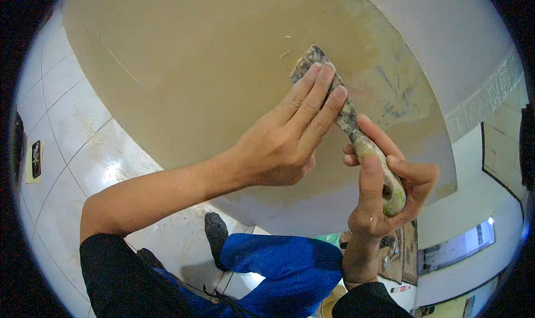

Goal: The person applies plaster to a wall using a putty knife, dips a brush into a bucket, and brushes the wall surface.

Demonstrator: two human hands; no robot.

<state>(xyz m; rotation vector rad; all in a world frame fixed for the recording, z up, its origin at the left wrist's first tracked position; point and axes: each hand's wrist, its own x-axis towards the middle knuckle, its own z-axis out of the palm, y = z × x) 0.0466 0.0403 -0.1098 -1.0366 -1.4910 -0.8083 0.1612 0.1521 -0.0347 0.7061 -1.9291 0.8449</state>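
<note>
My right hand [390, 179] wraps round the handle of a putty knife [365, 142], thumb on the near side and fingers on the far side. The stained blade points up and left, crusted with dried filler, and lies close against a tan coated wall [212, 73]. Three fingers of my left hand [284, 126] stretch flat across the blade near its tip; the left thumb is mostly hidden. Past the knife, the coating turns patchy and grey [395, 95]. Two small shavings cling to the surface left of the blade tip.
White floor tiles [56, 128] with dusty smears run along the left. A dark phone-like object [37, 159] lies there on a yellowish sheet. My blue-trousered leg and dark-socked foot [216, 234] are below. Clear plastic sheeting [485, 98] hangs at the right, above a wooden panel [409, 251].
</note>
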